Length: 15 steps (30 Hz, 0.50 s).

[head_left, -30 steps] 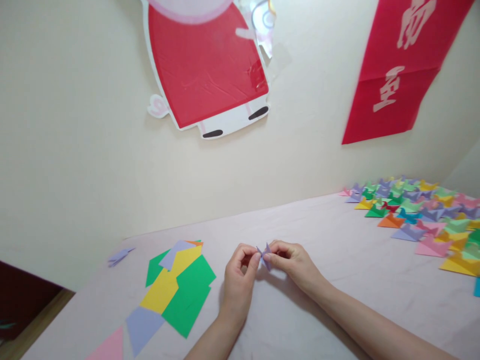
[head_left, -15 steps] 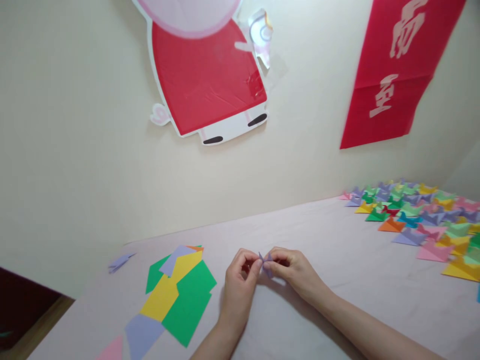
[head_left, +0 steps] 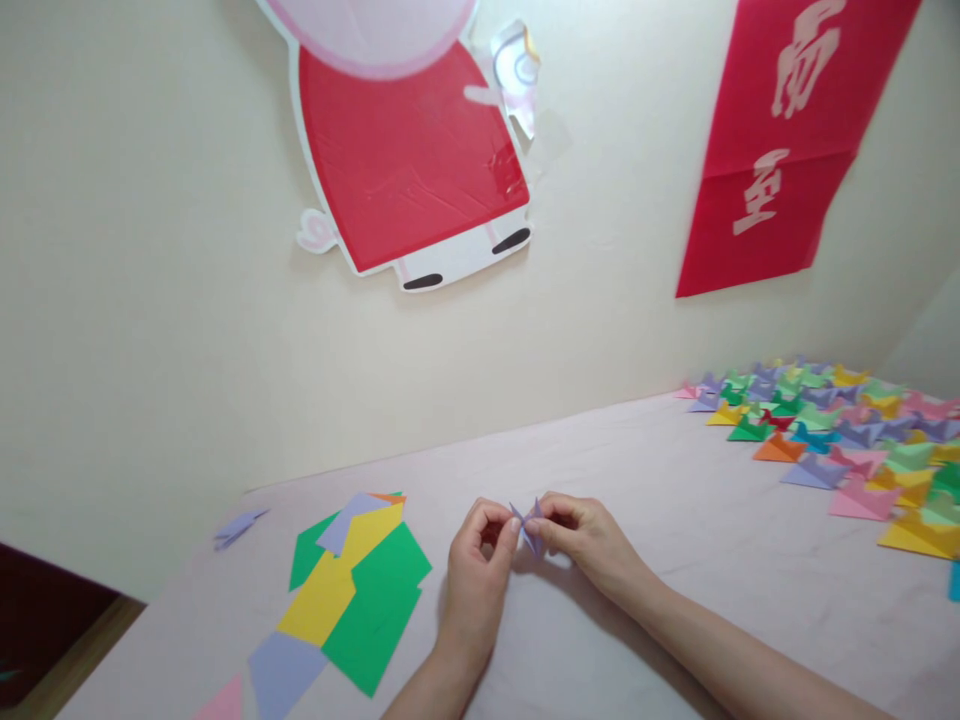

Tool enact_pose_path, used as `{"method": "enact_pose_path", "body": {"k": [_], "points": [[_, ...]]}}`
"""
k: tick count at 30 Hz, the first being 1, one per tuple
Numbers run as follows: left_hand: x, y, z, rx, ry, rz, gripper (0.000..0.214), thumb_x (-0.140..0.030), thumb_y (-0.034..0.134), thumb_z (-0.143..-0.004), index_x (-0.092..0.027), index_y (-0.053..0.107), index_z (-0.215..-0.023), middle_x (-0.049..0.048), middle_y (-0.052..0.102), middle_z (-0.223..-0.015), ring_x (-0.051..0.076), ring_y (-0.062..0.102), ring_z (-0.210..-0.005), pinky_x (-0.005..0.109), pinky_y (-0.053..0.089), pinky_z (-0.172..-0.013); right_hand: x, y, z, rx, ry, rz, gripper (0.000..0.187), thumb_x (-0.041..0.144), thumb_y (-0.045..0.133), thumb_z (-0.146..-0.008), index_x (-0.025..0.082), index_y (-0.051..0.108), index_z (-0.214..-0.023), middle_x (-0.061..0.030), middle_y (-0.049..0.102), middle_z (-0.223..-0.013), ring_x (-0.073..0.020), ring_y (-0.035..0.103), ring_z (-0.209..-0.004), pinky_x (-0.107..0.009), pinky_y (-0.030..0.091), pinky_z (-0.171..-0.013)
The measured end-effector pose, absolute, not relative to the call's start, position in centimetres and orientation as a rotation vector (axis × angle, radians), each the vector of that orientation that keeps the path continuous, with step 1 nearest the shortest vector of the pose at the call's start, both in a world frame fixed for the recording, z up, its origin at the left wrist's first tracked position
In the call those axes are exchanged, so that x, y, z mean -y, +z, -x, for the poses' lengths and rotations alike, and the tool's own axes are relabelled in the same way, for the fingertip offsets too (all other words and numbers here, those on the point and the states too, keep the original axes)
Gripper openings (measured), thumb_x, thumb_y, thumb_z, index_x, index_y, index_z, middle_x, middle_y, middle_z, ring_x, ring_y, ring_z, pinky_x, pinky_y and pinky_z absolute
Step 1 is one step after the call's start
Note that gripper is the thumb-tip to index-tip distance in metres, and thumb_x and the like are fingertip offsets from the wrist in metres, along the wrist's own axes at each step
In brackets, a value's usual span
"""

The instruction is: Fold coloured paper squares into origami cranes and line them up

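A small folded piece of purple paper (head_left: 529, 524) is pinched between both my hands just above the pale pink surface (head_left: 645, 470). My left hand (head_left: 478, 573) grips its left side with thumb and curled fingers. My right hand (head_left: 592, 541) pinches its right side, fingers closed. Two small points of the paper stick up between my fingertips. Flat coloured paper squares (head_left: 352, 590), green, yellow, purple and pink, lie overlapping to the left of my left hand.
Several folded paper shapes (head_left: 840, 440) in many colours cover the right of the surface. A lone purple folded piece (head_left: 238, 526) lies at the far left edge. The wall behind carries a cartoon cut-out (head_left: 409, 160) and a red banner (head_left: 780, 150). Dark floor (head_left: 45, 620) shows lower left.
Both hands stay pinched on the purple paper with only slight finger shifts. The view has drifted a little, sliding the scene slightly left and down.
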State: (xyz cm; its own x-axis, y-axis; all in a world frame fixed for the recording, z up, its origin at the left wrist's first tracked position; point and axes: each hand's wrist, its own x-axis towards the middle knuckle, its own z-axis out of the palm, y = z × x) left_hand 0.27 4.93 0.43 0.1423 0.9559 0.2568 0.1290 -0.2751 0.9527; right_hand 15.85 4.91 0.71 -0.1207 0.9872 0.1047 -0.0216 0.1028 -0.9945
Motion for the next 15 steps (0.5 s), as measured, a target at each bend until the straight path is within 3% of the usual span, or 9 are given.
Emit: {"method": "enact_pose_path", "body": {"k": [15], "points": [[-4.61, 0.91, -0.63, -1.13, 1.059, -1.666, 0.028, -0.042, 0.058, -0.088, -0.02, 0.053, -0.071, -0.0027, 0.051, -0.068, 0.015, 0.045, -0.065, 0.024, 0.035, -0.061, -4.71, 0.73, -15.7, 1.41, 1.098, 1.115, 0.03, 0.042, 0.059, -0.079, 0.02, 0.05, -0.061, 0.0058, 0.042, -0.058, -0.0112, 0.038, -0.056, -0.023, 0.032, -0.054]]}}
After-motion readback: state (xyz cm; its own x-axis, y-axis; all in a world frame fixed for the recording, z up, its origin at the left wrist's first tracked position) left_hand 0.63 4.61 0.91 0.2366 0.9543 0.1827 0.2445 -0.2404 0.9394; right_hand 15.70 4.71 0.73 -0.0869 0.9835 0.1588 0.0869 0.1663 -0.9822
